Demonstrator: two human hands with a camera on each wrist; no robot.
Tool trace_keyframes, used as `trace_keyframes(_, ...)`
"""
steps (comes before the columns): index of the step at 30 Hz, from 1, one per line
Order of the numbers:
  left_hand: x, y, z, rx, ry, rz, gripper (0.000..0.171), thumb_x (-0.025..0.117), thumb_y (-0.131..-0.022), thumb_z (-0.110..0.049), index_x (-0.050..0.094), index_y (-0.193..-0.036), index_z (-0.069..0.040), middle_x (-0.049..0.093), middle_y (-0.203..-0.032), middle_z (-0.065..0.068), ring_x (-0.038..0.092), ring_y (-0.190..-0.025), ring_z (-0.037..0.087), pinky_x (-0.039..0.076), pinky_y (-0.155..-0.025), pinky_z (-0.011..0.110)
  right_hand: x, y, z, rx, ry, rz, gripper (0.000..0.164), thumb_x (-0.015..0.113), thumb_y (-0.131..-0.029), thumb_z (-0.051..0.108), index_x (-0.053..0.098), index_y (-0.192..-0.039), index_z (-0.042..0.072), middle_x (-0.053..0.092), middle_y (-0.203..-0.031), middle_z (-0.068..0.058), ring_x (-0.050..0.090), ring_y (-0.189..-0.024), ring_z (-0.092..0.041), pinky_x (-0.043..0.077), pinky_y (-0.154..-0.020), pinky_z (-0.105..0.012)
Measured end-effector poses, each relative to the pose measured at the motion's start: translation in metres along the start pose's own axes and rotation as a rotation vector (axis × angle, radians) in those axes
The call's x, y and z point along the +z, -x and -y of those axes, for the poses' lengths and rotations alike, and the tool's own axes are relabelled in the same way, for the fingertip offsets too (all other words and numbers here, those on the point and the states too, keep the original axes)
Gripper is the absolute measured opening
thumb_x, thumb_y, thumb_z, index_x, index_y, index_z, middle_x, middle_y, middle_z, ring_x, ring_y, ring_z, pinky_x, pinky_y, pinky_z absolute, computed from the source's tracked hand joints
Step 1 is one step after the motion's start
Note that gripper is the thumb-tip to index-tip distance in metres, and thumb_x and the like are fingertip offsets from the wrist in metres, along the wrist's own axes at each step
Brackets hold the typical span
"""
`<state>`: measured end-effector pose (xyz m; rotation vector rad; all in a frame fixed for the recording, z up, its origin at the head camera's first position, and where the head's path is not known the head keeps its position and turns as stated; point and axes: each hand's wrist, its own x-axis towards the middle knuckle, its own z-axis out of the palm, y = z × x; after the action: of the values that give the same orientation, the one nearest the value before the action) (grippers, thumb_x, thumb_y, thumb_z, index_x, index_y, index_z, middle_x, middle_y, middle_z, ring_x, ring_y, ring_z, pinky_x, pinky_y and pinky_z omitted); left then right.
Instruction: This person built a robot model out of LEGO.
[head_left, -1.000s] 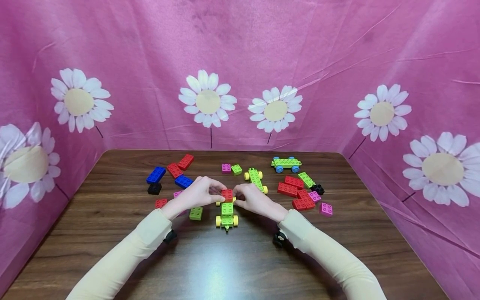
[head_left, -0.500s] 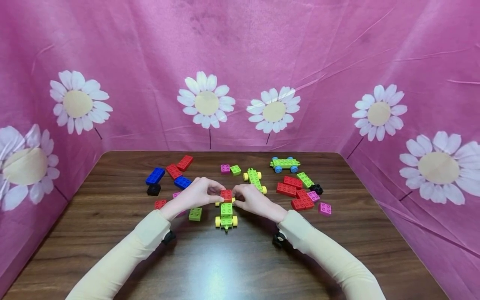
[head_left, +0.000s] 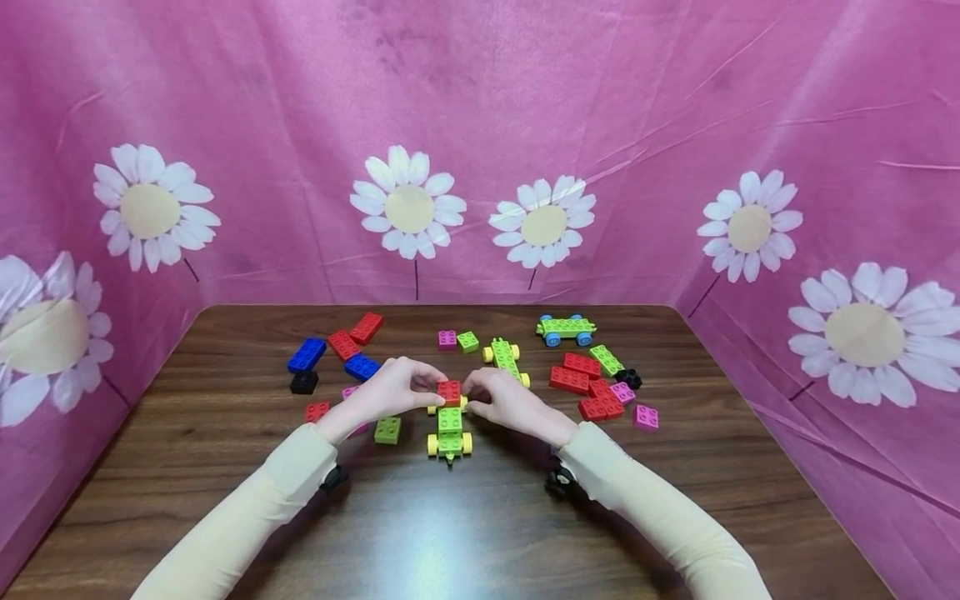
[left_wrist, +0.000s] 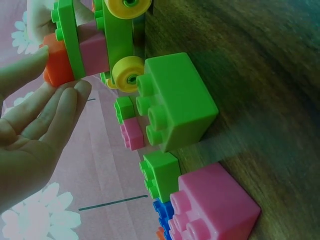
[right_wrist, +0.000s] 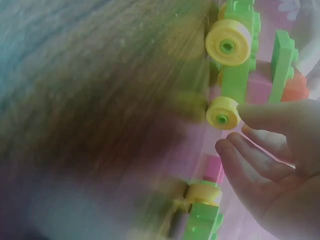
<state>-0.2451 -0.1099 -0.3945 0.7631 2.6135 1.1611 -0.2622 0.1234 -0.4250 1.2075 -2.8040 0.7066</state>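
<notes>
A toy car (head_left: 450, 446) with a lime-green base and yellow wheels stands at the table's middle. On its base sits a pink brick (left_wrist: 93, 49), topped by an upper lime-green brick (head_left: 450, 419). A red brick (head_left: 448, 392) rests on the far part of that upper brick. My left hand (head_left: 393, 386) pinches the red brick, thumb on one side and fingertips at the other. At the car's far right wheel, my right hand (head_left: 506, 402) has its thumb against the wheel (right_wrist: 223, 113) and its fingers bent around that end; their exact contact is partly hidden.
Loose red and blue bricks (head_left: 307, 355) lie at the left, with a green brick (head_left: 387, 430) beside the car. Another yellow-wheeled base (head_left: 505, 357) stands beyond my right hand. At the back right is a blue-wheeled base (head_left: 566, 329), with red bricks (head_left: 570, 379) in front.
The whole scene shifts slightly left and down in the head view. Both hands keep their places at the car and the red brick.
</notes>
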Motion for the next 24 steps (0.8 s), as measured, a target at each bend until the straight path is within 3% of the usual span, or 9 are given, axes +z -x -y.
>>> trace_keyframes(4,0.001,0.0,0.001,0.004,0.007,-0.003,0.03,0.074,-0.09,-0.021,0.072,-0.114,-0.003,0.076,-0.108,0.011,0.073,-0.095,0.021,0.06,-0.081,0.032,-0.009,0.001,-0.001,0.033,-0.028,-0.016,0.014,0.073,-0.087,0.008,0.069,-0.101,0.005,0.073,-0.097,-0.008,0.069,-0.09,-0.018,0.058,-0.082,-0.032)
trace_keyframes(14,0.0,0.003,0.002,0.024,0.017,-0.008,0.031,0.073,-0.09,-0.02,0.071,-0.115,-0.001,0.076,-0.107,0.013,0.073,-0.096,0.022,0.06,-0.082,0.033,-0.034,0.002,-0.018,0.064,-0.018,-0.151,0.018,0.075,-0.086,0.009,0.069,-0.1,-0.001,0.073,-0.098,-0.015,0.071,-0.09,-0.029,0.059,-0.079,-0.042)
trace_keyframes(24,0.0,0.004,0.001,0.024,0.017,-0.011,0.031,0.073,-0.09,-0.018,0.071,-0.115,-0.001,0.075,-0.107,0.014,0.074,-0.096,0.023,0.06,-0.082,0.032,-0.049,0.007,-0.034,0.077,0.057,-0.16,0.024,0.075,-0.087,0.01,0.07,-0.106,-0.003,0.072,-0.105,-0.019,0.068,-0.097,-0.033,0.056,-0.082,-0.045)
